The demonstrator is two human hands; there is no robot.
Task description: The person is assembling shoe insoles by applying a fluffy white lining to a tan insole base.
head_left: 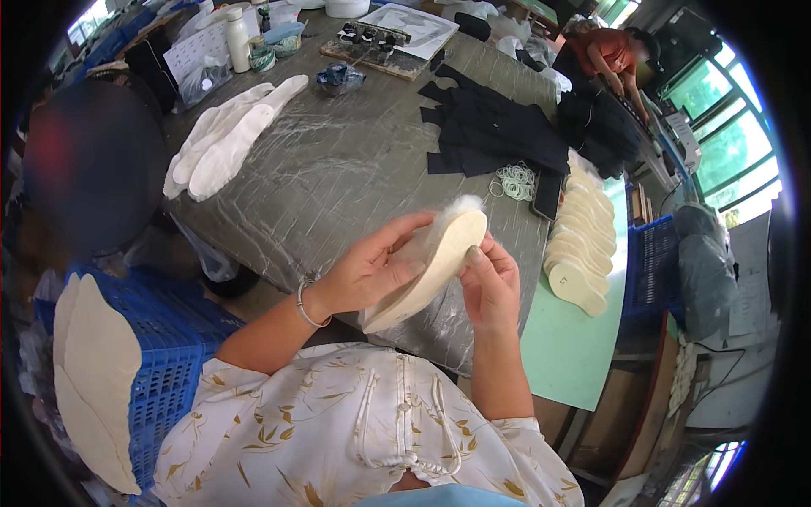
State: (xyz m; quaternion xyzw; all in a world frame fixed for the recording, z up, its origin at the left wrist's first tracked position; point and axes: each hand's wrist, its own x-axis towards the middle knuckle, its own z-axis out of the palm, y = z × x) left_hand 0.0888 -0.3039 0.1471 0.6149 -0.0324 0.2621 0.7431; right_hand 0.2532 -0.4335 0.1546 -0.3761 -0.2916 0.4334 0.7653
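Observation:
A cream insole [445,257] with white fluffy fleece on its far side is tilted up between my two hands, above the table's near edge. My left hand [372,269], with a bracelet on its wrist, grips it along the left side, the thumb across its edge. My right hand [491,283] pinches the right edge near the upper end, thumb on the cream face. Several similar insoles [581,245] lie overlapped in a row to the right. On the table's left part rests a pile of white fleecy insoles [228,139].
Black fabric pieces [494,118], a bundle of pale bands [514,182] and a phone [547,196] lie on the dark table [338,160]. Blue crates [173,363] with large cream insoles [95,372] stand at my left. A person [604,63] in red works at the far right.

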